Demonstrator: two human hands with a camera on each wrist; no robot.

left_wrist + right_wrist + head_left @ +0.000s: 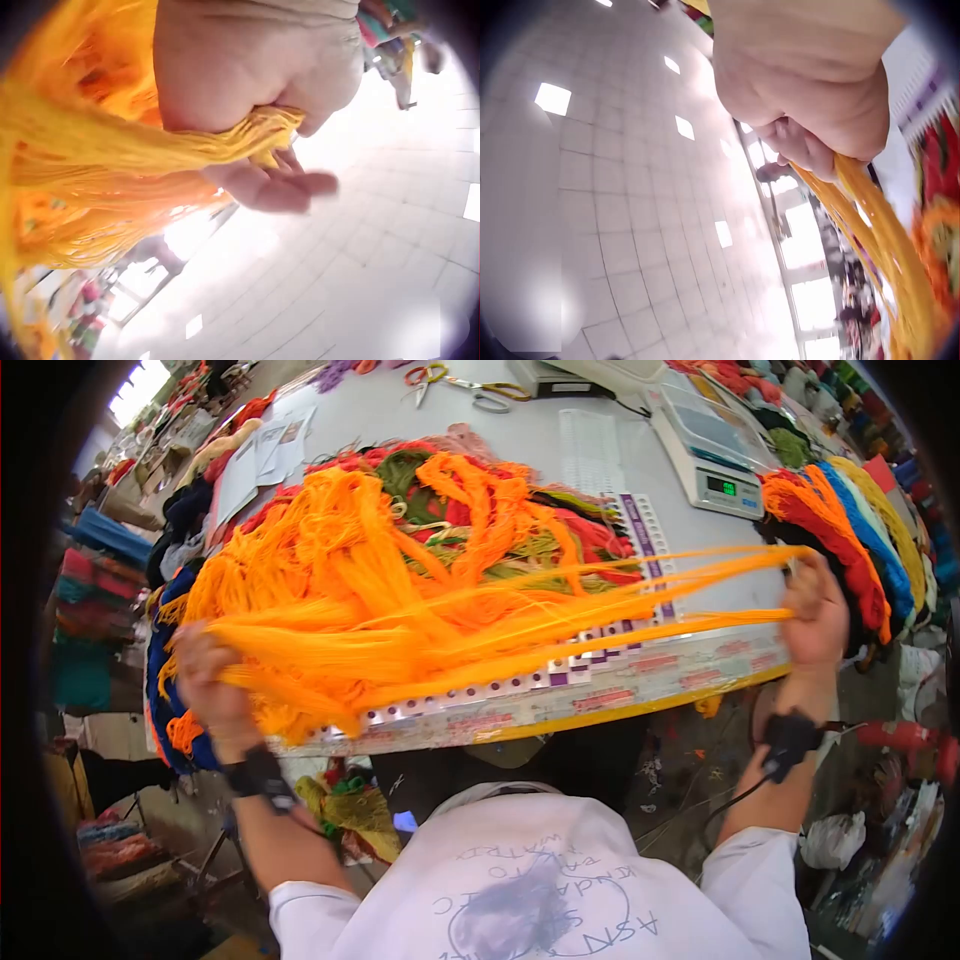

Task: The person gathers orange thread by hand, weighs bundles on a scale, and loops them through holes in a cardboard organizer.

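A skein of orange yarn (520,605) is stretched across the front of the table between two hands. My left hand (212,672) grips its left end; in the left wrist view a bunched strand (225,146) runs through the curled fingers. At the right end, my right hand (815,610) holds the loops with fingers curled round them, and the strands (885,232) drop from that fist in the right wrist view. Beneath the stretched skein, a large heap of orange yarn (335,530) covers the table's left half, over red and olive yarn (408,480).
A digital scale (728,492) stands at the back right, beside hanging red, blue and yellow skeins (870,545). Scissors (427,378) lie at the far edge. Paper sheets (270,450) lie at the left. White-and-purple punched strips (648,535) show on the table.
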